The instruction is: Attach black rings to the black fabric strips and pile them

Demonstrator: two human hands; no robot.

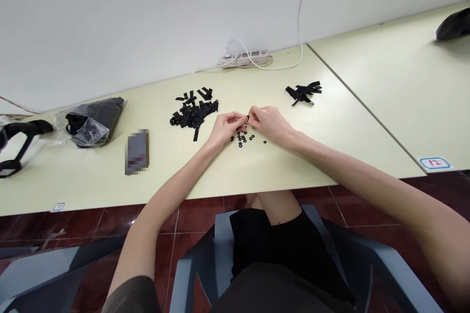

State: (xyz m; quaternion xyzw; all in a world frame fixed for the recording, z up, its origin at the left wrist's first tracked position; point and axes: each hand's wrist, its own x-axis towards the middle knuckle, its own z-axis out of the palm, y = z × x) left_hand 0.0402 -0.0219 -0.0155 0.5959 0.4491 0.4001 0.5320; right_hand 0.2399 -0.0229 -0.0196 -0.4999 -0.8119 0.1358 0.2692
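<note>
Over the table, my left hand (229, 126) and my right hand (268, 121) meet with fingers pinched together. Between their fingertips shows a small black piece (247, 117); most of it is hidden, so I cannot tell whether it is a strip or a ring. Just below the hands lie several small black rings (241, 139) on the tabletop, with one black disc (265, 142) apart to the right. A heap of short black fabric strips (194, 113) spreads to the left of my left hand. A smaller pile of similar strips (304, 93) lies beyond my right hand.
A power strip (244, 58) with a white cable lies along the wall. On the left are a blurred-out dark box (137, 152), a plastic bag with black contents (96, 122) and a black strap-like object (22, 142). A dark object (453, 25) sits far right.
</note>
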